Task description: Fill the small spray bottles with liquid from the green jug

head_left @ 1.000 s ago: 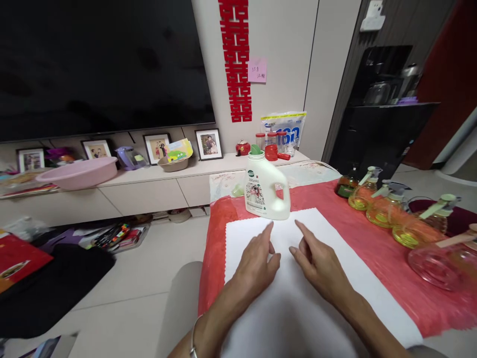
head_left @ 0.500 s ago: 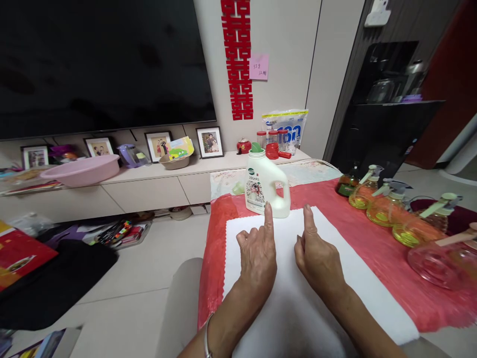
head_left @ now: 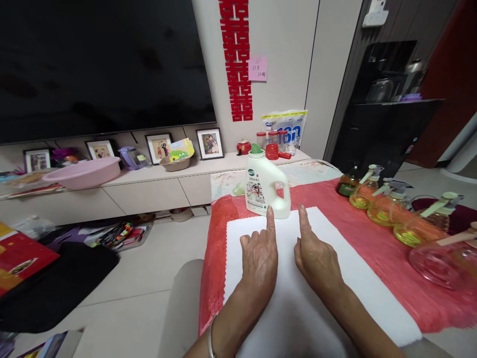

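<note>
Both hands are raised over a white cloth [head_left: 324, 223] with a zigzag edge, each with its index finger pointing up and its other fingers curled. No object shows in my left hand [head_left: 260, 258], whose index fingertip overlaps the lower front of a pale green detergent jug [head_left: 274, 176] in view. My right hand [head_left: 316, 253] looks free of objects too, a little to the right and apart from the left; its palm side is hidden. Upright behind the cloth, the jug has a side handle, a flowered label and a green piece at its mouth [head_left: 256, 148].
A red cover [head_left: 335, 214] lies under the cloth. Along its right side stand several pump bottles [head_left: 389, 206] with yellow liquid, and a clear pink container [head_left: 436, 263]. Behind are red-lidded jars [head_left: 273, 139] and a plastic pack [head_left: 296, 124]. A pink basin [head_left: 84, 174] rests on the cabinet at left.
My right index finger has moved slightly left, closer to the left one. My left hand has shifted a touch to the right. The jug has stayed in place.
</note>
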Motion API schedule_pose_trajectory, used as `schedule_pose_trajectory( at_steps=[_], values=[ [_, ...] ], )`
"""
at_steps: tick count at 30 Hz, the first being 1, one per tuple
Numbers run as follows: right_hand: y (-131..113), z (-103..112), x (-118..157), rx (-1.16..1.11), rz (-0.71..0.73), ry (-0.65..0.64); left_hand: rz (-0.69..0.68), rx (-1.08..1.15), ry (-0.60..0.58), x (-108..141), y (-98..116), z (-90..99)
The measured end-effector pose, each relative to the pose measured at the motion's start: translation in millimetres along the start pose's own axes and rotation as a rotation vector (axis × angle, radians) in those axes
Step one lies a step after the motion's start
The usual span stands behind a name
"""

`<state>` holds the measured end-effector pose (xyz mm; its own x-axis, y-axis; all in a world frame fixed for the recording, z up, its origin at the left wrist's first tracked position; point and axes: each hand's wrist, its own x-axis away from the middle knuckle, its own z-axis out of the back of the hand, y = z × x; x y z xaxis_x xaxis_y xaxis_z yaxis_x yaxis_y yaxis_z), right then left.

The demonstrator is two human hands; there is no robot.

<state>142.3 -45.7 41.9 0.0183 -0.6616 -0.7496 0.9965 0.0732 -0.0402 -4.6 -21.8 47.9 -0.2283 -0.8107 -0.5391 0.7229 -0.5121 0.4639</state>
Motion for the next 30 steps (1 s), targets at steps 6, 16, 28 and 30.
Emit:
schedule_pose_trajectory(
  at_steps=[6,16,28,30],
  values=[
    [-1.6,-2.4,1.7,0.005,0.017,-0.02,0.028,0.033,-0.003,2.1,-0.4,0.3],
    [-2.0,-5.0,2.3,0.005,0.019,-0.026,-0.087,-0.308,-0.044,5.7,-2.2,-6.6],
    [15.5,-23.3,13.6,-0.151,-0.132,-0.386,0.119,-0.348,-0.245,-2.4,-13.8,-36.1],
    [26.2,-25.0,12.3,-0.317,-0.211,-0.423,0.148,-0.311,-0.293,-3.0,-19.4,-38.5]
  ],
)
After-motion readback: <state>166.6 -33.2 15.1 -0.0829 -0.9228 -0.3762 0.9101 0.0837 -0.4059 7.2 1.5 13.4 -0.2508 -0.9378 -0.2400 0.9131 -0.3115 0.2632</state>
